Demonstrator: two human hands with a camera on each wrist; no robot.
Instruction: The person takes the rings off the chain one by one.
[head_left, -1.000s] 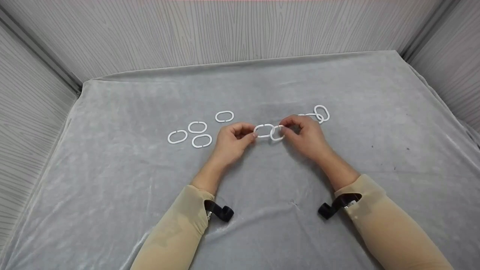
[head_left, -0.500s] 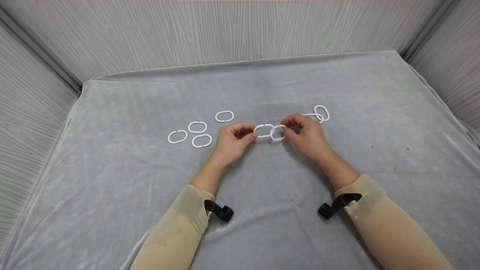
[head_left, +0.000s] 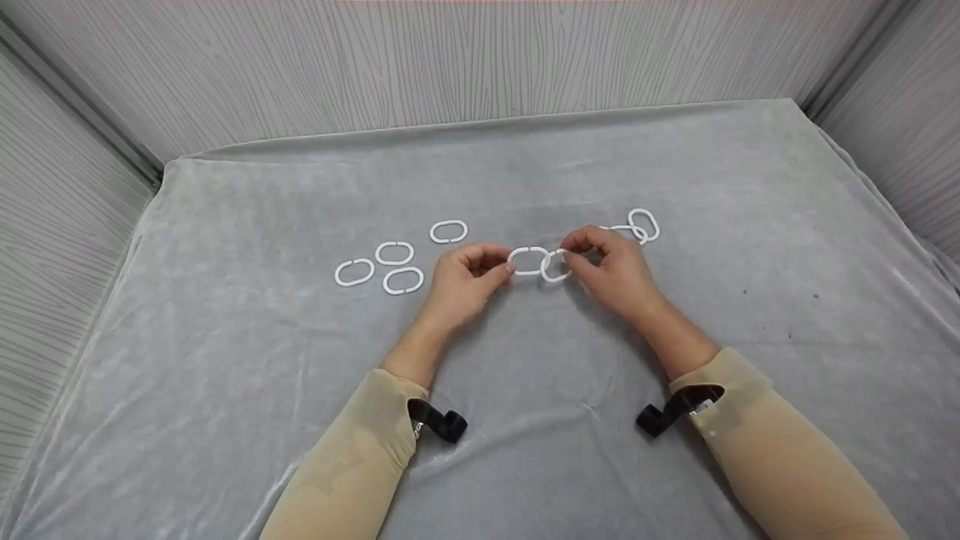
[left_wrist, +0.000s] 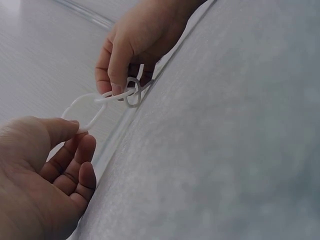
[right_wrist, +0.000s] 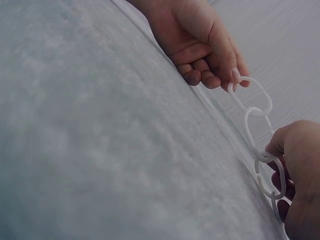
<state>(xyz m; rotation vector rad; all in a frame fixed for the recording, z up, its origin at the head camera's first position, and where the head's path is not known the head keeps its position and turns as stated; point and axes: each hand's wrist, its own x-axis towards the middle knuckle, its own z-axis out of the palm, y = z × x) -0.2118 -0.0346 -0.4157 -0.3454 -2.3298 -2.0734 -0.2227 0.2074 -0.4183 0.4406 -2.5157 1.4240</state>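
Note:
My left hand (head_left: 465, 285) pinches a white oval plastic chain link (head_left: 529, 273) by its left end, between thumb and forefinger. That link hooks through a second white link (head_left: 555, 280), which my right hand (head_left: 611, 274) pinches at its right side. In the right wrist view the left link (right_wrist: 270, 103) and the second link (right_wrist: 247, 127) are plainly interlocked, and more links hang on past my right hand. Behind the right hand in the head view, the chain runs on to an end link (head_left: 655, 225) lying on the cloth. The right fingers partly cover the middle links.
Several loose white links lie left of my left hand: one link (head_left: 448, 222) farther back, and a cluster with a leftmost link (head_left: 355, 261). Grey cloth (head_left: 510, 450) covers the table. Wood-grain panels (head_left: 480, 60) stand behind and at both sides.

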